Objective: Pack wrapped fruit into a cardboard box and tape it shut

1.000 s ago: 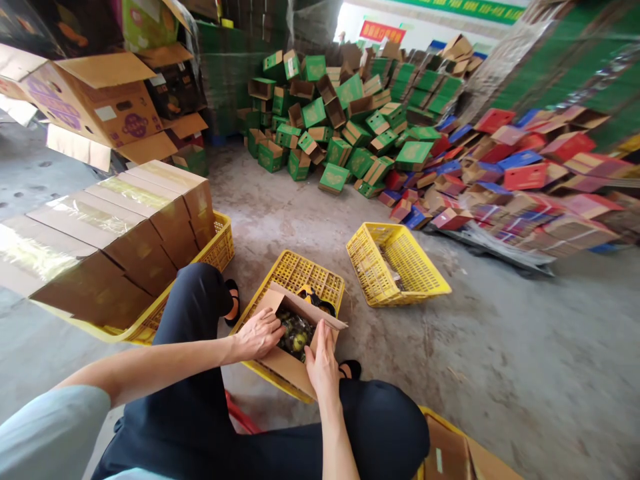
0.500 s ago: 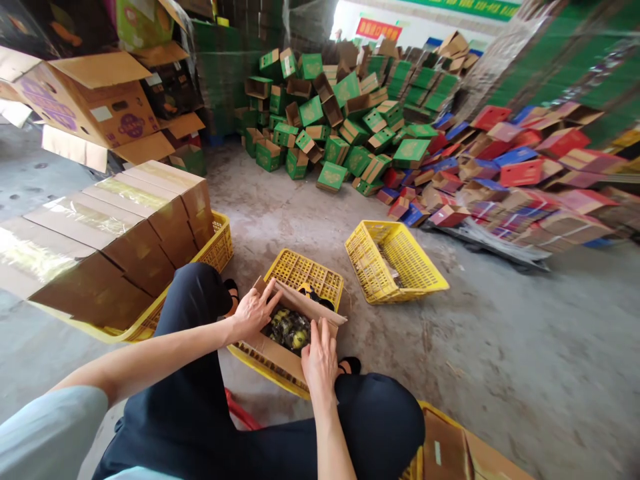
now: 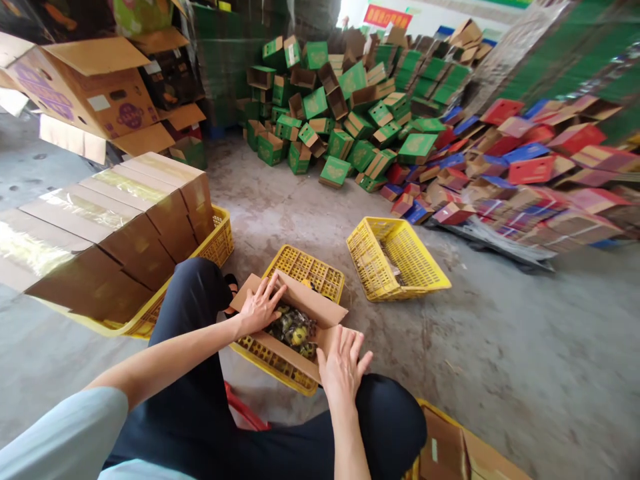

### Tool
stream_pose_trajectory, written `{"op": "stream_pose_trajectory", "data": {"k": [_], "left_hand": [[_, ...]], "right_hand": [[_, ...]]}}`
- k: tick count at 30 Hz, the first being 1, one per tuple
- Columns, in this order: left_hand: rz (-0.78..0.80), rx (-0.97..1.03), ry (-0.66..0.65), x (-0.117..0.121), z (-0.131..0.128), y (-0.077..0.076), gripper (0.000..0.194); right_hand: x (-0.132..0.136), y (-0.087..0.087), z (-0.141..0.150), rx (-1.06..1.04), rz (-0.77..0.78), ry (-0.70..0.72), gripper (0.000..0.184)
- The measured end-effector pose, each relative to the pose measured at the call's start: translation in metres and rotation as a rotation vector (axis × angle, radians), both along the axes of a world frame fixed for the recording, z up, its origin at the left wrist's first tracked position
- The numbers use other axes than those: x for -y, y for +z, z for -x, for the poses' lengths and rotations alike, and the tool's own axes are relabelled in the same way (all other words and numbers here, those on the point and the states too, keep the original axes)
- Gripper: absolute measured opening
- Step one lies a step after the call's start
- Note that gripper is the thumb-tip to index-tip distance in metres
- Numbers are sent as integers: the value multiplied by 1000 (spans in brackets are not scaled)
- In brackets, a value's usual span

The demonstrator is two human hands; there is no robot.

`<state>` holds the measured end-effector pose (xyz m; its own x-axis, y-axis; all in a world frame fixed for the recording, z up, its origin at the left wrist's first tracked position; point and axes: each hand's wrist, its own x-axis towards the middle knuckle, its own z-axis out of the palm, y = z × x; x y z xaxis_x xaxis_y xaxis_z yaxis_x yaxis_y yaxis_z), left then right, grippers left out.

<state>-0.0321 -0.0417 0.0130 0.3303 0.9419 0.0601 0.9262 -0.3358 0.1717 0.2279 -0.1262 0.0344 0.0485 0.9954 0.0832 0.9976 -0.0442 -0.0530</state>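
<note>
An open cardboard box (image 3: 293,355) rests on an upturned yellow plastic crate (image 3: 321,275) between my knees. Inside it lie several round green fruits (image 3: 299,335) in clear plastic wrapping. My left hand (image 3: 259,307) lies with spread fingers on the left end of the box, against its flap. At the right end, my right hand (image 3: 344,363) is flat on the other flap, fingers apart. Behind the box's far flap, a small yellow and black thing (image 3: 311,285) is mostly hidden; a tape dispenser cannot be confirmed.
Taped cartons (image 3: 125,207) stand in a long yellow crate (image 3: 220,243) on the left. Ahead to the right sits another yellow crate (image 3: 400,263). Flattened cardboard (image 3: 445,443) lies low by my right knee. Green boxes (image 3: 335,171) and red and blue boxes (image 3: 533,170) are heaped farther back.
Both hands have spread their fingers, and the end flaps of the box now lean outward beneath them. My right hand has moved right, and the view has shifted slightly.
</note>
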Motion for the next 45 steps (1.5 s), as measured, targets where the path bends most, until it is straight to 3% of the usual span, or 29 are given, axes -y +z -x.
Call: {"op": "stream_pose_trajectory", "data": {"k": [7, 11, 15, 20, 25, 31, 36, 40, 45], "left_hand": [[-32, 71, -55, 7, 9, -27, 75], [-53, 101, -60, 3, 12, -37, 74], [-69, 105, -88, 0, 13, -40, 76], [-66, 126, -101, 0, 13, -39, 77], [-77, 140, -117, 1, 14, -41, 77], [-107, 137, -111, 1, 15, -45, 74], [-108, 159, -120, 0, 16, -49, 75], [-85, 167, -109, -1, 15, -49, 74], [-31, 168, -115, 2, 18, -39, 72]], "right_hand": [[-20, -4, 5, 76, 53, 170, 98], [-32, -8, 4, 59, 235, 150, 109], [-42, -10, -5, -50, 404, 113, 115], [-57, -4, -26, -125, 662, 211, 137], [-55, -9, -27, -50, 652, 257, 146], [-53, -18, -32, -125, 722, 265, 133], [-64, -18, -48, -437, 756, 197, 87], [-60, -21, -47, -584, 580, 182, 55], [-42, -24, -27, -320, 172, 219, 47]]}}
